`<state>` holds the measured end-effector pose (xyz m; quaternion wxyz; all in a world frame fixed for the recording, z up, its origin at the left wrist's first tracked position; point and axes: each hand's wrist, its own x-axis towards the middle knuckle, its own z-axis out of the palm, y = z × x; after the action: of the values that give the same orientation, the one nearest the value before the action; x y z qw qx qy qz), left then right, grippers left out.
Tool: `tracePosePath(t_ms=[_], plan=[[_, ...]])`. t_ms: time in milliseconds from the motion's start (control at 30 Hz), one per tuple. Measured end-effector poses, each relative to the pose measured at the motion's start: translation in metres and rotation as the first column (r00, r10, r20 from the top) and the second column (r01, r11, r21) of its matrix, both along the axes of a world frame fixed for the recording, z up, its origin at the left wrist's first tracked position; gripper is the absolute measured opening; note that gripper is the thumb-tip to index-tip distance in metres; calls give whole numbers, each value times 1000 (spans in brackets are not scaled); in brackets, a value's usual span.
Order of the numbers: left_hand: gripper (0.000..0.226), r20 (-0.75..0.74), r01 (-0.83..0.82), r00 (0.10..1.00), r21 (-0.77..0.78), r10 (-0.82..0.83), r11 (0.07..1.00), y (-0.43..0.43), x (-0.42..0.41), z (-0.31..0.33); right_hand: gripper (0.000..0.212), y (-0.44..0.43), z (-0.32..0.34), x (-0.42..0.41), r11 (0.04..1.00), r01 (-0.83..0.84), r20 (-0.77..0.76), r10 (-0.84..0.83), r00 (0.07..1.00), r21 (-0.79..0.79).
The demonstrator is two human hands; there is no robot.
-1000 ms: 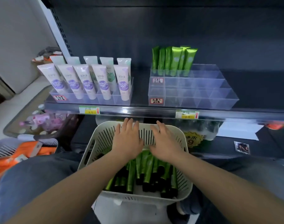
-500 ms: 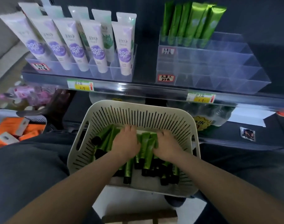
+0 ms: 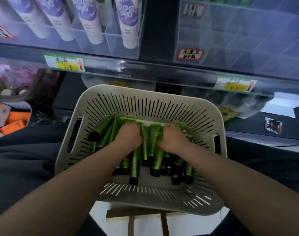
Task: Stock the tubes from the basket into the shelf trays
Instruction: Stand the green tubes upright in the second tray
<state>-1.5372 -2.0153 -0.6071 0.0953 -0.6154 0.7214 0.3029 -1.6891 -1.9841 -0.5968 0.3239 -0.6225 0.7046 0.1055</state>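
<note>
Shop shelving fills the background, with a clear front rail along its edge.

- Left shelf tray: clear plastic, holding white tubes with purple print, caps down, side by side.
- Right shelf tray: clear plastic, divided into compartments; a red-bordered handwritten label sits on its front wall. The visible front compartments hold nothing.
- Price labels: one green-and-yellow tag below the left tray, a second tag below the right tray, both with red arrows.
- Basket: off-white, slotted walls, handle cut-outs on both sides; it stands below the shelf edge, between the person's dark-clothed legs, on a brown wooden support.
- Green tubes: black caps, lying in a loose pile on the basket floor, most with caps toward the person.
- Left hand: knuckles up, fingers curled together down over the flat ends of several tubes; fingertips hidden in the pile.
- Right hand: just beside the left, fingers likewise curled over tube ends, thumb against a tube.
- Orange boxes: far left, blurred.
</note>
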Motion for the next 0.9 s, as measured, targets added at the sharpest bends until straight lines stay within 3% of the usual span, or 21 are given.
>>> tracePosePath(t_ms=[167, 467, 800, 900], plan=[[22, 102, 61, 992, 63, -67, 996, -10, -4, -5, 38, -7, -16, 3, 999, -20, -17, 21, 1000, 47], [16, 248, 255, 924, 168, -291, 952, -7, -23, -13, 40, -11, -25, 6, 998, 8, 12, -9, 1000, 70], [19, 200, 216, 946, 193, -254, 957, -6, -19, -9, 28, -12, -14, 4, 977, 132, 106, -151, 983, 170], [12, 130, 170, 971, 214, -200, 962, -6, -14, -6, 37, -10, -10, 2, 970, 169, 163, -199, 966, 176]])
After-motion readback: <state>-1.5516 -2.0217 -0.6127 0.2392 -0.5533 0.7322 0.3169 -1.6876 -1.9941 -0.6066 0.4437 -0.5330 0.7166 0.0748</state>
